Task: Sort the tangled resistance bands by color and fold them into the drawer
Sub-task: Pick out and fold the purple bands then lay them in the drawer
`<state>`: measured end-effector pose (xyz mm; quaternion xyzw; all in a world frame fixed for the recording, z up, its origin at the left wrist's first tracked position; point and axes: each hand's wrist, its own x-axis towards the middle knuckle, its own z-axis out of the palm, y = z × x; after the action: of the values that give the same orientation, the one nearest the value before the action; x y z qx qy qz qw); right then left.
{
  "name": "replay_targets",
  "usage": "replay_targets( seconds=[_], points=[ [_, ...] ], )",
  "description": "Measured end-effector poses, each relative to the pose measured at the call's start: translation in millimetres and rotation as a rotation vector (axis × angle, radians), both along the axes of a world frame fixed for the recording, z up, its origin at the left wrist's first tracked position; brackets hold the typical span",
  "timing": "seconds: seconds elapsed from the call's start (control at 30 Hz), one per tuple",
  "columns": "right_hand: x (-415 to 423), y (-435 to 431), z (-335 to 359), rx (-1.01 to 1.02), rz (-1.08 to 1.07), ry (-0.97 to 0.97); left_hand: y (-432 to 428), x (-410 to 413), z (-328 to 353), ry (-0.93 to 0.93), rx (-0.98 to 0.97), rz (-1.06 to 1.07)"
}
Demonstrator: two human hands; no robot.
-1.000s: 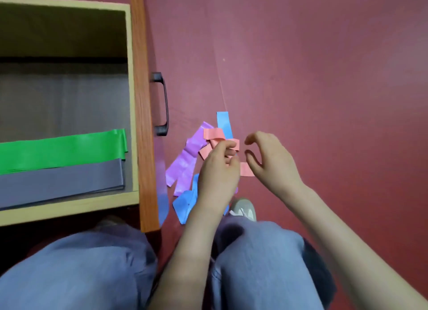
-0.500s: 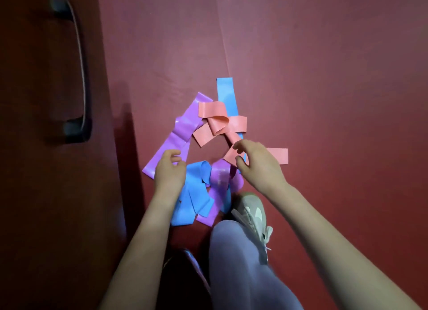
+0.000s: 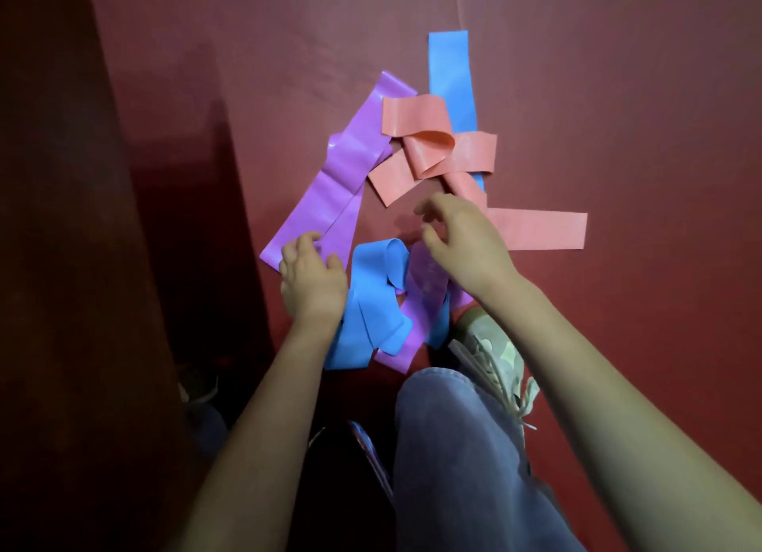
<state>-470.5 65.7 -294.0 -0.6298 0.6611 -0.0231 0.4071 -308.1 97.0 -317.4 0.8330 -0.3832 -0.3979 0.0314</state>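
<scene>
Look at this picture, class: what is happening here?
A person bends over a tangle of flat stretchy bands on the dark red floor: a purple band, a blue band and a salmon-pink band, all interlaced. The left hand rests on the purple band's near end; whether it grips is unclear. The right hand hovers, fingers loosely apart, just above the salmon-pink band. No drawer shows in this view.

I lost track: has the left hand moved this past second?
Yes. The left hand left the knot in the pink band and came leftward, toward the person, to the near end of the purple band.
</scene>
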Motion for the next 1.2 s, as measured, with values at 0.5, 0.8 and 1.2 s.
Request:
replay_targets(
  seconds=[0.5,0.8,1.2],
  points=[
    [23,23,-26,0.028,-0.014,-0.052,12,63,-43,-0.170,0.012,-0.006],
    [48,4,-20,-0.201,0.105,-0.070,2,45,-19,0.219,-0.441,0.070],
    [46,-55,7,-0.174,0.430,-0.201,-23,7,36,0.570,-0.749,0.402]
  ],
)
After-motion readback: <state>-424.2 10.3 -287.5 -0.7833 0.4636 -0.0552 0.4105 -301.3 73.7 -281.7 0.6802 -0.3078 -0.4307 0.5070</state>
